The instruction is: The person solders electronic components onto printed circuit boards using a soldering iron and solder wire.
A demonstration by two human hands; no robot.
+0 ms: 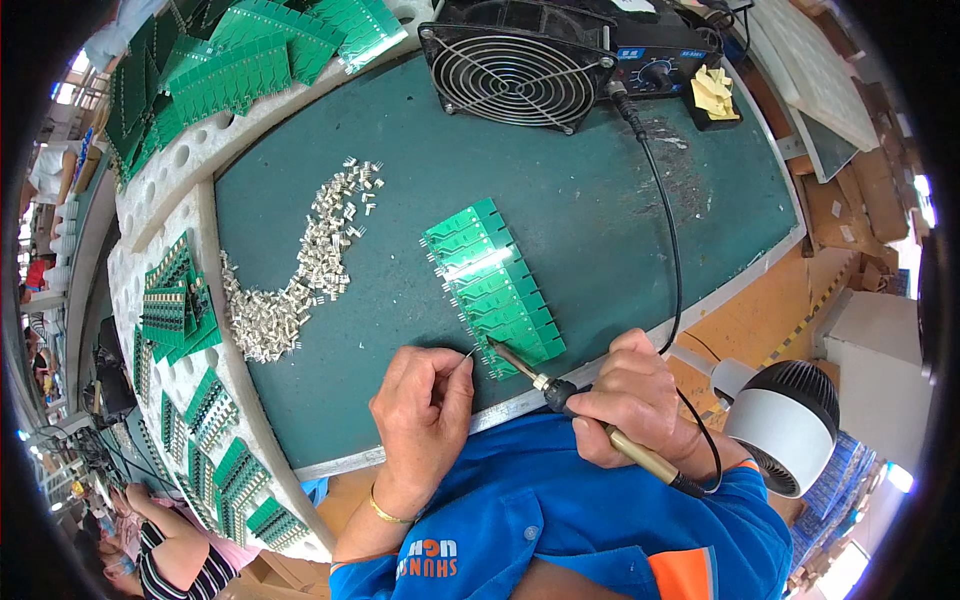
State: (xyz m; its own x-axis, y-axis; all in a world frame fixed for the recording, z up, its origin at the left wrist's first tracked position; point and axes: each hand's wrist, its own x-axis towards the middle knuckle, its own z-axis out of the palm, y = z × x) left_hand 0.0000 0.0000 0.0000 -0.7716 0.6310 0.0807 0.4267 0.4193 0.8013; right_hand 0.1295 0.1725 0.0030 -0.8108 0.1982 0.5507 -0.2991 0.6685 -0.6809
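A green circuit board panel (497,285) lies on the dark green work mat, with small connectors along its left edge. My right hand (632,400) is closed round the handle of a soldering iron (622,440). The iron's tip touches or hovers just over the panel's near left part; I cannot tell which. My left hand (425,408) pinches a thin strand of solder wire (470,354), its end close to the iron's tip. Left of the panel, a heap of small white connectors (268,315) spreads over the mat.
A black fan (515,75) and a soldering station (655,72) stand at the back, beside a yellow sponge (713,93). The iron's cable (672,220) crosses the right side. White foam (170,200) on the left holds more boards (235,80). A white-and-black device (783,425) stands at right. Another person (170,540) sits lower left.
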